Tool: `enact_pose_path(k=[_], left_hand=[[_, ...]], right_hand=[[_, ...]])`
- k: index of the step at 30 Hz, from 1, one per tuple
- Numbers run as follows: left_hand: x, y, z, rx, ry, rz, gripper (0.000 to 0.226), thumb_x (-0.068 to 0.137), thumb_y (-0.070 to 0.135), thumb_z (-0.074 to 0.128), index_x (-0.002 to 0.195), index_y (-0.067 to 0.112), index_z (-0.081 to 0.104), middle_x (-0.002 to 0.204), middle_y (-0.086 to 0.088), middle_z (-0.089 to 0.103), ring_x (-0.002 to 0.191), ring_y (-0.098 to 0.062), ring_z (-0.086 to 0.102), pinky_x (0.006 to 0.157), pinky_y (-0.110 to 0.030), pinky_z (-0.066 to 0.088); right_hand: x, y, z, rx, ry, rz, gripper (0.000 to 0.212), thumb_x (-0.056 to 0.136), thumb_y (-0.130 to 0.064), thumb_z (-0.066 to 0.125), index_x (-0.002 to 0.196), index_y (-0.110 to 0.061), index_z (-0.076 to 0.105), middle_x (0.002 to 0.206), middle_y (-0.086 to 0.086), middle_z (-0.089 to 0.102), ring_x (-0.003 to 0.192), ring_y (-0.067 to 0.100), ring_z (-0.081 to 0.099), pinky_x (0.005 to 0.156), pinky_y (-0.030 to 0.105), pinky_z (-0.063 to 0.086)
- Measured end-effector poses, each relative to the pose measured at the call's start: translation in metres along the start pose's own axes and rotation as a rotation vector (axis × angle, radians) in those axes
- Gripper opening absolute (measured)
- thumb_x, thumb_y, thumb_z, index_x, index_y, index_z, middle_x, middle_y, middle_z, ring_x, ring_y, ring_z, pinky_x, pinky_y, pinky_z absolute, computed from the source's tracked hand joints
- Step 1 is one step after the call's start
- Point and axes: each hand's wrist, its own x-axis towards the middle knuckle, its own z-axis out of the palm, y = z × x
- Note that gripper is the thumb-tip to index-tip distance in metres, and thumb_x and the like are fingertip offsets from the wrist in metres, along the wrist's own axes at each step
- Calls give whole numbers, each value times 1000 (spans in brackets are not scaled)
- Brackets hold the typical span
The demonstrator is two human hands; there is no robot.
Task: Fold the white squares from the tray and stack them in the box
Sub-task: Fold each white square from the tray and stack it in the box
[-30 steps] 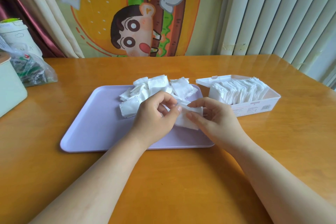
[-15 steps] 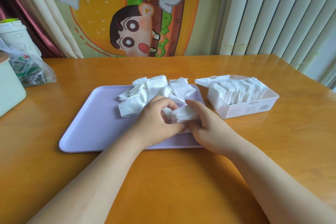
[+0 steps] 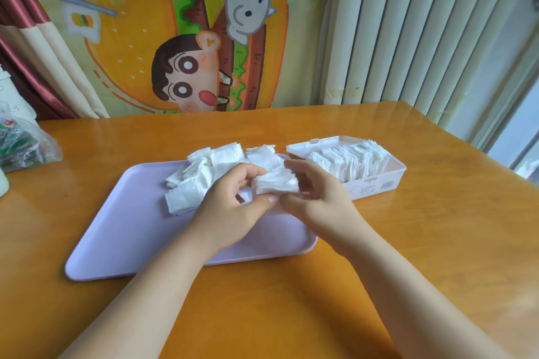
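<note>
Both hands, left hand (image 3: 233,207) and right hand (image 3: 315,198), pinch one folded white square (image 3: 277,182) above the lavender tray (image 3: 116,227), with the open box (image 3: 376,183) just to their right, nearer the right hand.

Premises: a room in a private home.

Evidence:
- A varnished wooden table (image 3: 408,242) with rounded corners, of family dining type.
- Behind the table, a printed cartoon hanging (image 3: 186,46) covers the wall. It shows a burger, a child figure and a white animal.
- A red-and-cream curtain (image 3: 35,46) hangs at far left.
- Pale vertical blinds (image 3: 423,23) hang at right, beside a window (image 3: 513,137) admitting daylight.
- A crumpled clear plastic bag (image 3: 26,143) lies at the table's left edge. Its contents appear to be green packets, too blurred to identify.
- A lilac plastic tray (image 3: 116,227) and a small white lidded box (image 3: 376,183) on the table are ordinary household goods.
</note>
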Motion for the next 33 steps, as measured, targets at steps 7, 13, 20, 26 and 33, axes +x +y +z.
enact_pose_path(k=[7,13,20,26,33], left_hand=[[27,38,23,-245,-70,-52,24,98,10,68,117,25,67,110,3,79,105,-21,74,94,-35,58],[61,51,55,-313,-128,-105,24,99,10,68,122,18,69,110,-5,79,99,-18,76,85,-32,63],[84,38,88,-4,-21,-114,23,92,19,74,115,24,70,110,9,70,101,-12,69,88,-23,56],[82,33,95,70,-45,-144,30,88,20,78,116,28,70,114,12,69,98,-11,69,78,-20,52],[79,34,94,90,-29,-139,29,86,23,80,113,29,70,110,10,71,94,-11,70,72,-19,48]], right_hand=[[16,-20,-41,209,-38,114,12,93,-9,71,104,-8,76,96,10,81,97,22,78,91,43,60],[41,-10,-86,169,100,173,30,80,-24,80,99,-3,74,86,11,76,79,22,71,69,33,55],[59,-2,-118,-217,192,231,25,86,-28,71,75,-10,58,60,-8,48,55,13,40,50,24,31],[73,12,-108,-440,69,358,29,85,-37,66,70,-14,59,60,-7,53,59,18,50,57,29,37],[79,17,-95,-729,111,346,33,89,-37,67,69,-16,51,61,-3,48,55,16,46,48,26,26]])
